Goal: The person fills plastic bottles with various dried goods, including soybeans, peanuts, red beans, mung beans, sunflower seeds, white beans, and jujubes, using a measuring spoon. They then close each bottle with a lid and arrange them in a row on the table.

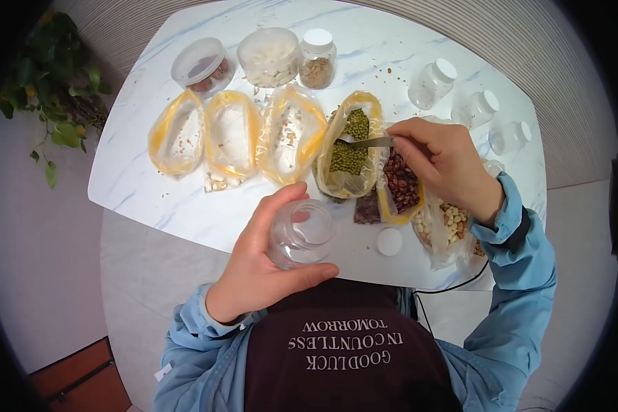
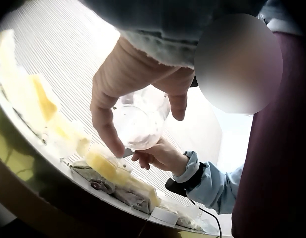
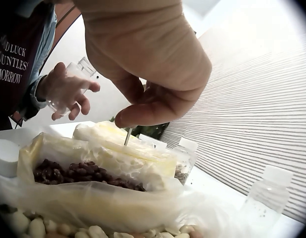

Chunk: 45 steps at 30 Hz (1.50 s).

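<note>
My left hand point(image 1: 253, 264) grips a transparent open-mouthed jar point(image 1: 301, 237) between thumb and fingers, over the table's front edge. Nothing shows inside the jar, and its mouth faces up. With thumb and fingertips my right hand point(image 1: 453, 165) pinches the handle of a metal spoon point(image 1: 373, 143). The spoon's bowl dips into a yellow-rimmed plastic bag point(image 1: 332, 187) of green mung beans point(image 1: 349, 162), partly hidden by them. Just right of that bag, under my right hand, stands a bag of dark red beans point(image 1: 399, 180). A white lid point(image 1: 389, 242) lies nearby on the table.
Three opened bags point(image 1: 176, 130) with few bits inside stand to the left. Behind them are two round tubs point(image 1: 268, 58) and a white-capped jar point(image 1: 317, 62) with contents. Several capped jars point(image 1: 432, 84) stand back right. Peanuts point(image 1: 453, 221) fill a bag front right; a cable point(image 1: 460, 283) hangs nearby.
</note>
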Each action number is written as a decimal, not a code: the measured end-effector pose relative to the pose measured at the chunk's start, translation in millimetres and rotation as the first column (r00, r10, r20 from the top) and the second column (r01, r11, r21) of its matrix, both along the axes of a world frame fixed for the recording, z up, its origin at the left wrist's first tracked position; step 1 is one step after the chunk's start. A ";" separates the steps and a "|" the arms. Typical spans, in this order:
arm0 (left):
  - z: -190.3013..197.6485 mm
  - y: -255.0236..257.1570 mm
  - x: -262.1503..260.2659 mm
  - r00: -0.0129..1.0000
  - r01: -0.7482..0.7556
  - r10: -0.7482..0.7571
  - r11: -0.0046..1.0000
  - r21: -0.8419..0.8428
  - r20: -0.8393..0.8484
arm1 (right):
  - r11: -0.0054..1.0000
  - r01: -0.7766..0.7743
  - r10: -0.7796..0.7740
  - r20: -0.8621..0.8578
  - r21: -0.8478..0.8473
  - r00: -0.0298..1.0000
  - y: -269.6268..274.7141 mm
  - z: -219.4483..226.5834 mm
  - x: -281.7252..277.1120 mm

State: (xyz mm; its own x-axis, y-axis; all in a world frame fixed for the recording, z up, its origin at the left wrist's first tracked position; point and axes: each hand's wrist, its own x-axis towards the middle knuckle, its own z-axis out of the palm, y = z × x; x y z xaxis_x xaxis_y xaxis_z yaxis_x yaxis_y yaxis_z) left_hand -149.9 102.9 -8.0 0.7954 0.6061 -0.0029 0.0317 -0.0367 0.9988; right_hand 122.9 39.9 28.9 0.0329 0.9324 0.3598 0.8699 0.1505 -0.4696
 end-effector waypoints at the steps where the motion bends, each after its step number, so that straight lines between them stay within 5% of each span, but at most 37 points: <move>1: 0.4 -0.9 1.0 1.000 0.001 -0.002 0.999 -0.036 -0.020 | 1.000 0.000 0.000 0.008 -0.018 1.000 0.0 0.0 -0.3; 6: 4.4 -2.6 5.7 0.995 -0.038 0.031 0.997 -0.065 -0.099 | 0.978 -0.024 0.015 -0.048 -0.207 0.999 -3.9 -1.3 2.1; 7: 3.4 -2.0 7.0 0.996 -0.050 0.046 0.998 -0.048 -0.080 | 0.948 0.007 -0.078 -0.210 -0.318 0.975 -3.4 0.3 0.9; 10: -1.8 0.1 9.5 0.996 -0.085 0.085 0.996 0.007 -0.039 | 0.832 0.004 -0.361 -0.536 -0.554 0.763 -0.9 3.6 -1.9; 15: 1.3 0.2 11.8 0.995 -0.095 0.095 0.995 -0.023 -0.010 | 0.775 -0.027 -0.541 -0.685 -0.631 0.489 3.0 -9.2 10.3; 24: 2.5 -3.9 17.8 0.994 -0.105 0.107 0.992 -0.073 0.032 | 0.798 0.016 -0.560 -0.732 -0.602 0.387 -9.6 -6.5 23.9; 33: -10.4 0.3 20.0 0.976 -0.060 0.126 0.939 0.339 -0.175 | 0.822 0.070 -0.551 -0.757 -0.566 0.351 -21.3 -5.7 32.0; 45: -1.0 0.8 26.2 0.947 -0.031 0.128 0.948 0.316 -0.293 | 0.865 0.052 -0.482 -0.798 -0.498 0.361 -34.0 30.0 16.9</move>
